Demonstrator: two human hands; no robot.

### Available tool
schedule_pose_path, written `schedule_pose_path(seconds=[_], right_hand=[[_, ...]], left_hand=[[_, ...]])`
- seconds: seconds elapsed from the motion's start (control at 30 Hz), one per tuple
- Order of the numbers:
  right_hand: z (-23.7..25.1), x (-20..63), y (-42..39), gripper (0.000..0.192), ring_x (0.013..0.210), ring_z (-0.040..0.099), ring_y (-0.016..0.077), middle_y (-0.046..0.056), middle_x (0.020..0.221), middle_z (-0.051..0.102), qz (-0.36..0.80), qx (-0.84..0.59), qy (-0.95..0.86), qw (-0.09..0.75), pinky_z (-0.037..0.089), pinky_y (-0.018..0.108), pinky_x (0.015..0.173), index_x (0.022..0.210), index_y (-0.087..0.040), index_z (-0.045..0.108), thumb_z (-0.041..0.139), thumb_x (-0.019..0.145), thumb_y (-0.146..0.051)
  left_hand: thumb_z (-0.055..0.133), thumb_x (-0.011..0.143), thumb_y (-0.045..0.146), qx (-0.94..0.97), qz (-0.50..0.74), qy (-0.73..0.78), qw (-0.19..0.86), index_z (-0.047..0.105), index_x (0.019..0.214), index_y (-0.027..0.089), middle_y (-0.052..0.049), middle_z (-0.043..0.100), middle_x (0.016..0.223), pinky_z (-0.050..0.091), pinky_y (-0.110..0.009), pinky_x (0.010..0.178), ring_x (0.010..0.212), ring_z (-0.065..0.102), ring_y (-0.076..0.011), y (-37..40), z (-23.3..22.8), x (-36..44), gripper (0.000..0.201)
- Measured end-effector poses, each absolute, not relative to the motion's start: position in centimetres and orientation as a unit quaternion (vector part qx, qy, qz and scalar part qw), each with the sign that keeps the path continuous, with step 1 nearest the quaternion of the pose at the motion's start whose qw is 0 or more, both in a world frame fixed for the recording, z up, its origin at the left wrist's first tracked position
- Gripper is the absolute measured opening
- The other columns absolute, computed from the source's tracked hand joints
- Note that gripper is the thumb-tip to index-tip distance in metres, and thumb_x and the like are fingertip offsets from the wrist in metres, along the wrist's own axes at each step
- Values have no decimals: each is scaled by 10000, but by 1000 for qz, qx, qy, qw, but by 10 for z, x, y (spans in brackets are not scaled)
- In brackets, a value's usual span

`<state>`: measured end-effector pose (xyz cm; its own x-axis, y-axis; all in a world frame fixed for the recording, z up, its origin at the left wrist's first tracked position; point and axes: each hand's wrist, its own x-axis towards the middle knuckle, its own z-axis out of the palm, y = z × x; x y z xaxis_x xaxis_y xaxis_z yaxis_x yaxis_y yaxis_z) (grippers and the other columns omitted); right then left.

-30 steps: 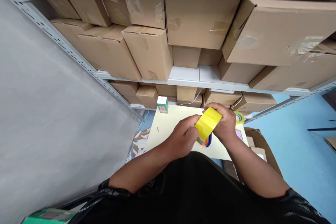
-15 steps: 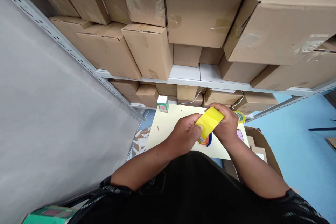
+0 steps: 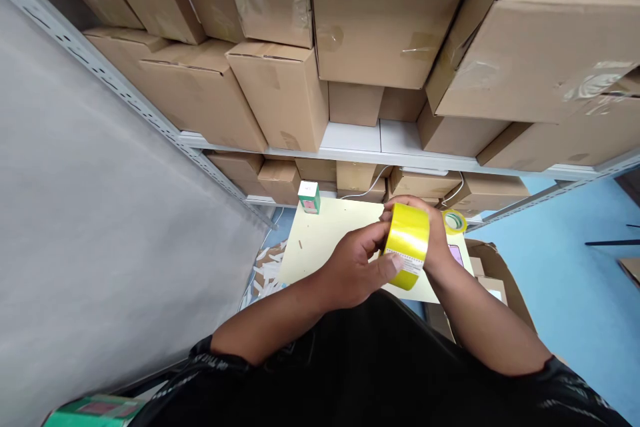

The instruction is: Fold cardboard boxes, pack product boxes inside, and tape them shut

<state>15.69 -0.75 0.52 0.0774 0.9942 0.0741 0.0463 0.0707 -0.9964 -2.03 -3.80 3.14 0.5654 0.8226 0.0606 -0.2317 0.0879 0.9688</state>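
Note:
A roll of yellow packing tape (image 3: 409,233) with a white printed label on its outer face is held up between my hands above the table. My right hand (image 3: 434,233) grips the roll from behind and the right side, so most of its fingers are hidden. On the left side, my left hand (image 3: 360,260) has its thumb pressed on the label and its fingers at the roll's edge. Another yellow tape roll (image 3: 455,221) lies on the table (image 3: 327,240) just beyond my right hand.
A small green and white box (image 3: 309,197) stands at the table's back left corner. Shelves (image 3: 350,138) of cardboard boxes rise behind. A pink-screened phone-like object (image 3: 455,254) is partly hidden by my right forearm. Paper scraps (image 3: 269,273) lie at left; an open carton (image 3: 505,280) stands at right.
The tape roll has been turned, so its printed label now faces up toward me. My left thumb has shifted onto the label. The blue and orange thing below the roll is now hidden.

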Motion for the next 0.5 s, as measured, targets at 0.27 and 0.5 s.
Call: schedule_pose_path(seconds=[0.27,0.5], right_hand=[[13,141,-2,163,686,703,206,18,783,739,631,-421,-406,510,579,328,605,884,-234,750,808,740,-285],[14,137,1,188,683,705,207,12,755,712,638,-400,-421,505,596,335,594,896,-240,720,790,779,-370]], left_hand=[[794,857,523,630,372,287,618,759,1124,169,-95,737,1011,541,-361,870,979,667,-259,-40,39,-24,445],[825,824,510,634,367,311,606,760,1098,177,-79,737,989,536,-345,853,936,662,-243,-41,43,-25,436]])
